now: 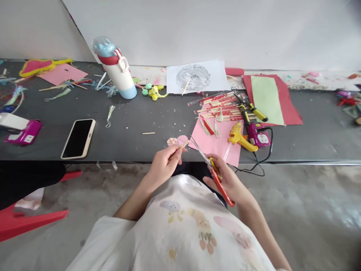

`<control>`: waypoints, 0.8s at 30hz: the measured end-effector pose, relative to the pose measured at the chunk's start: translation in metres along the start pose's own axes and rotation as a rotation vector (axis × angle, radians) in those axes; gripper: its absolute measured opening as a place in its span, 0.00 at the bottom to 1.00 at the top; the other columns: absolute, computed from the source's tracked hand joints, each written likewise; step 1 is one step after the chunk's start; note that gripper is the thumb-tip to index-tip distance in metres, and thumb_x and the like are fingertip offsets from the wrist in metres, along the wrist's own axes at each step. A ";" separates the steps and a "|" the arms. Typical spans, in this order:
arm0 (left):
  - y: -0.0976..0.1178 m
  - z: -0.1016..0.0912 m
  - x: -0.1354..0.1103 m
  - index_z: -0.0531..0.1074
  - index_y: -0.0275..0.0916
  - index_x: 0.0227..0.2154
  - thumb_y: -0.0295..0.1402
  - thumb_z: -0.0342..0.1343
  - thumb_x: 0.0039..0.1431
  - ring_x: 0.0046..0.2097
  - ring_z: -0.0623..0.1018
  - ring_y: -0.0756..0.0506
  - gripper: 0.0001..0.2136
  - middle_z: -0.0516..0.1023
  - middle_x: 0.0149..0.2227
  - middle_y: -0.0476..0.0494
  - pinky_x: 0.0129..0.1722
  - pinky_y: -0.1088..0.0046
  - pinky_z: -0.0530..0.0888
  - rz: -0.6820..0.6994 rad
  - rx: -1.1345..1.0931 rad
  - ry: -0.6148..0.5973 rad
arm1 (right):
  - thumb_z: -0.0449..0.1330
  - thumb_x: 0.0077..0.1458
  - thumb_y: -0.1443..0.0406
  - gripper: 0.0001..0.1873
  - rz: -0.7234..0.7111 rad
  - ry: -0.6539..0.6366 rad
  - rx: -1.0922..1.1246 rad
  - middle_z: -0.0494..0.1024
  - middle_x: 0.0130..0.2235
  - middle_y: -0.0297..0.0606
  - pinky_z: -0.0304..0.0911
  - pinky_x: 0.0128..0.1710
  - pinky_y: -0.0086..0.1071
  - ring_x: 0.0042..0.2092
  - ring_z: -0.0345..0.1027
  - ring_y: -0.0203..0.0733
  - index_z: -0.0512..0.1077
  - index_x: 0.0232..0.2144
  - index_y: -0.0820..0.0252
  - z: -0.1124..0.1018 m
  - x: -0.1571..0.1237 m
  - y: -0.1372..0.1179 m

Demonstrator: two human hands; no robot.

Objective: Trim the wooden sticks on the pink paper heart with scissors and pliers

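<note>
My left hand (pixel 166 164) pinches a thin wooden stick (pixel 185 144), whose end pokes out past the fingertips. Just behind those fingers lies a small pink paper piece (pixel 182 139) bearing a cluster of little pale beads or flowers (pixel 172 141). In my right hand (pixel 229 182) is a pair of scissors (pixel 217 180) with red and yellow handles. Their metal blades point up and left, with the tips near the stick's end. I cannot tell whether blades and stick touch. A pink sheet (pixel 214 132) lies beyond the blades.
A yellow glue gun (pixel 240 137) lies on the right by a purple device (pixel 258 135), pliers (pixel 251 107) and red-wrapped sticks (pixel 220 103). A bottle (pixel 120 75) and phone (pixel 79 138) are at left. A printed dragon sheet (pixel 197 77) rests behind. The table edge (pixel 113 161) is close.
</note>
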State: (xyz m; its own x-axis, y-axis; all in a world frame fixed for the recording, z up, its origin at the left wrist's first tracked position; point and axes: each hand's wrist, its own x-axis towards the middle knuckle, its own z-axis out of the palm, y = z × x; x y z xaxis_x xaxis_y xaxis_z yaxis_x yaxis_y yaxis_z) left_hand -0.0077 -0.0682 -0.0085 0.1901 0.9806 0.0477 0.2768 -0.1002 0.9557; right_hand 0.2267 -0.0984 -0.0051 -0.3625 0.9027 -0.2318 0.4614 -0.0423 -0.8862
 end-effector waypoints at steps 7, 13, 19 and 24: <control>0.008 0.001 -0.005 0.74 0.38 0.40 0.39 0.47 0.66 0.28 0.71 0.53 0.14 0.72 0.24 0.51 0.29 0.80 0.66 0.012 0.051 -0.076 | 0.62 0.52 0.64 0.30 -0.019 0.045 -0.175 0.59 0.30 0.26 0.57 0.31 0.28 0.28 0.54 0.34 0.54 0.54 0.52 0.002 0.001 -0.016; 0.007 -0.001 -0.005 0.73 0.38 0.39 0.39 0.46 0.66 0.28 0.71 0.53 0.13 0.73 0.25 0.52 0.30 0.79 0.66 0.001 0.113 -0.107 | 0.60 0.54 0.62 0.28 -0.024 0.028 -0.178 0.62 0.32 0.28 0.59 0.34 0.29 0.31 0.57 0.35 0.54 0.54 0.52 0.004 0.003 -0.016; 0.006 -0.003 -0.007 0.73 0.38 0.38 0.39 0.46 0.66 0.29 0.72 0.52 0.13 0.73 0.26 0.51 0.30 0.77 0.66 -0.007 0.147 -0.148 | 0.61 0.53 0.63 0.28 -0.038 0.020 -0.129 0.60 0.31 0.28 0.58 0.33 0.28 0.31 0.55 0.35 0.55 0.54 0.52 0.006 0.004 -0.014; 0.002 0.002 -0.003 0.71 0.39 0.38 0.43 0.45 0.66 0.26 0.72 0.52 0.14 0.77 0.27 0.48 0.27 0.77 0.67 -0.146 -0.159 -0.063 | 0.61 0.54 0.61 0.27 -0.015 -0.030 0.018 0.60 0.32 0.29 0.58 0.33 0.30 0.31 0.54 0.35 0.55 0.54 0.52 0.007 0.006 -0.007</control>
State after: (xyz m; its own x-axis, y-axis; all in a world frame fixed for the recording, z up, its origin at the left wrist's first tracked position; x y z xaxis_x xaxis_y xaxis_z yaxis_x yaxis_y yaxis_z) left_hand -0.0061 -0.0720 -0.0072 0.2186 0.9698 -0.1078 0.1545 0.0747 0.9852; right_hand 0.2153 -0.0957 -0.0027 -0.3940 0.8899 -0.2300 0.4415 -0.0363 -0.8965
